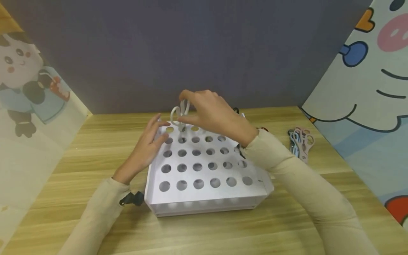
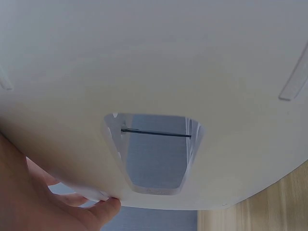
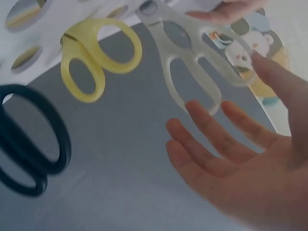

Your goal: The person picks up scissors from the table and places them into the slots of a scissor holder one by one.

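Beige fabric sleeves [image 1: 334, 212] reach over a white, round-holed rack [image 1: 204, 195], where the right hand [image 1: 211, 111] grasps white-handled scissors [image 3: 190, 57] at its back row.

Thumb on one handle loop and fingertips at the other, that hand holds the scissors upright, pivot end down at a hole toward the back-left corner; the blades below are hidden. The left hand [image 1: 146, 141] is unclenched, its extended fingers resting on the rack's left edge. Nearby, the right wrist view shows scissors with yellow handles [image 3: 90, 50] and others with dark teal handles [image 3: 19, 147]. Well to the rack's right, pink and pale blue scissors [image 1: 299, 140] lie bunched together on the wood-grain table [image 1: 207, 235].
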The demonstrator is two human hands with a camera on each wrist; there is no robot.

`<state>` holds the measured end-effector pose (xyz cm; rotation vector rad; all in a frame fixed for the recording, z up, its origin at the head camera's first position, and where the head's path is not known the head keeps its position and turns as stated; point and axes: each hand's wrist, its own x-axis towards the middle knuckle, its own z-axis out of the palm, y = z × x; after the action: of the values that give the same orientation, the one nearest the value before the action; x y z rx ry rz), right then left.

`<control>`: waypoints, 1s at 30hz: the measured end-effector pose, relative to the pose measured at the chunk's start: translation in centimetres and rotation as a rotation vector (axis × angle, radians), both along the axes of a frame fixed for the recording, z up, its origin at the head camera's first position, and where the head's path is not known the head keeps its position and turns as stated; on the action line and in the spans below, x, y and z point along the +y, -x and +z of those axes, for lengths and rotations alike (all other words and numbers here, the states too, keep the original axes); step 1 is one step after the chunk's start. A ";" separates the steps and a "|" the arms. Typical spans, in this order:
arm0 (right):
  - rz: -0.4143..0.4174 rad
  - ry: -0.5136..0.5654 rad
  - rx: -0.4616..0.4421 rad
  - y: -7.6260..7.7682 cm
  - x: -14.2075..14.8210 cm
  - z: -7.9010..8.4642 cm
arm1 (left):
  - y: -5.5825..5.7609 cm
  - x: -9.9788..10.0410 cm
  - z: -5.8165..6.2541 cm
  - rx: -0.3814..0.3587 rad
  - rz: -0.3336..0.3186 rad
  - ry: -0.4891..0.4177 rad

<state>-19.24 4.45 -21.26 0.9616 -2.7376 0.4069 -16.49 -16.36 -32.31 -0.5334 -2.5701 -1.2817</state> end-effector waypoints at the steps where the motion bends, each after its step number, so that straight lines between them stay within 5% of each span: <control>1: 0.006 0.003 0.005 -0.1 0.4 0.1 | 0.0 0.0 0.0 0.001 0.001 -0.004; 12: -0.011 0.020 0.005 -1.4 4.6 0.3 | 0.0 -0.1 -0.2 -0.020 0.022 0.010; 30: -0.093 0.145 0.014 -1.9 11.9 -2.2 | 0.1 0.1 0.0 0.000 -0.002 0.001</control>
<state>-17.33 16.30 -23.41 0.7943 -2.6845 0.5711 -16.62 -16.30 -32.35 -0.5368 -2.5714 -1.2812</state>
